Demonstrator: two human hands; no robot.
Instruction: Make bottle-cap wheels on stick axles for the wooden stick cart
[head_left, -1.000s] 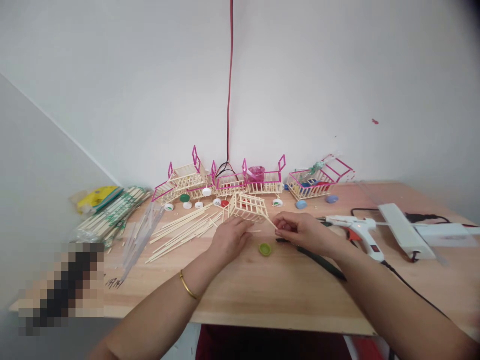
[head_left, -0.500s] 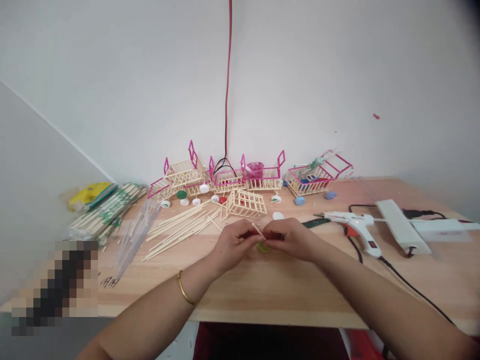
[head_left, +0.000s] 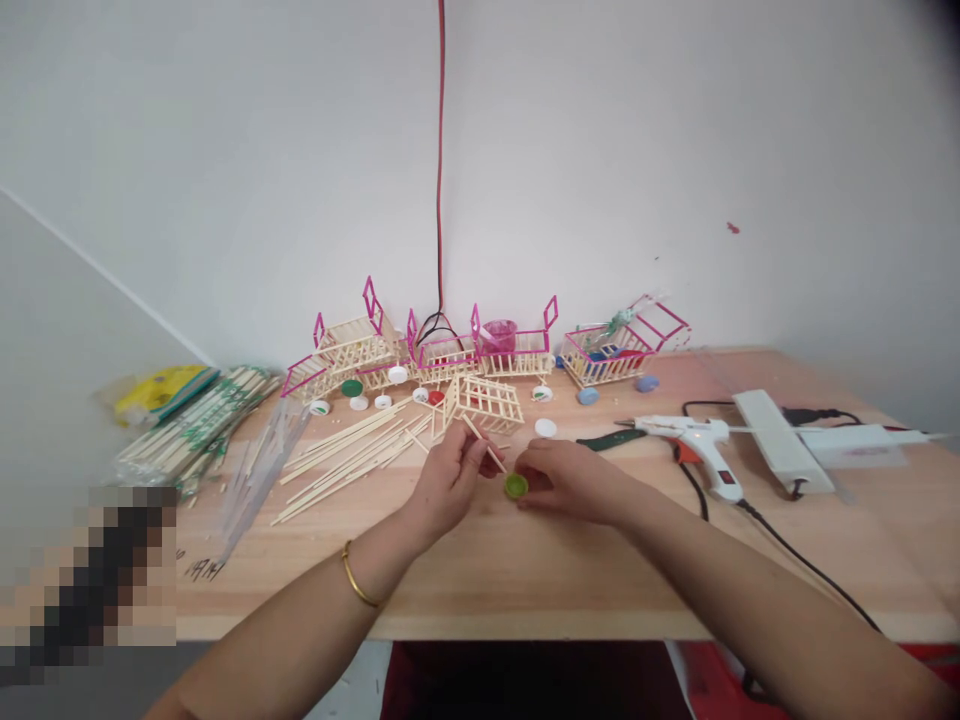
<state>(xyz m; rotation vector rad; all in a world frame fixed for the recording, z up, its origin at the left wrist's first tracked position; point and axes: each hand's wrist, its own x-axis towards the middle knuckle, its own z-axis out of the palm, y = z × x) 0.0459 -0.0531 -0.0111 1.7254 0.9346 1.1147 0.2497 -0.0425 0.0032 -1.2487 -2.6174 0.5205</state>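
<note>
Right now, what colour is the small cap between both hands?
The cap is lime green; the head view shows it best.

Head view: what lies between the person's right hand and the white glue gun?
A slim dark green object lies on the table there, between the right hand and the white glue gun, as the head view shows.

The round, lime-green cap [head_left: 516,486] shows its hollow side. A thin, pale, straight stick [head_left: 488,448] slants down toward the cap from beyond its left, the lower end just beside it.
</note>
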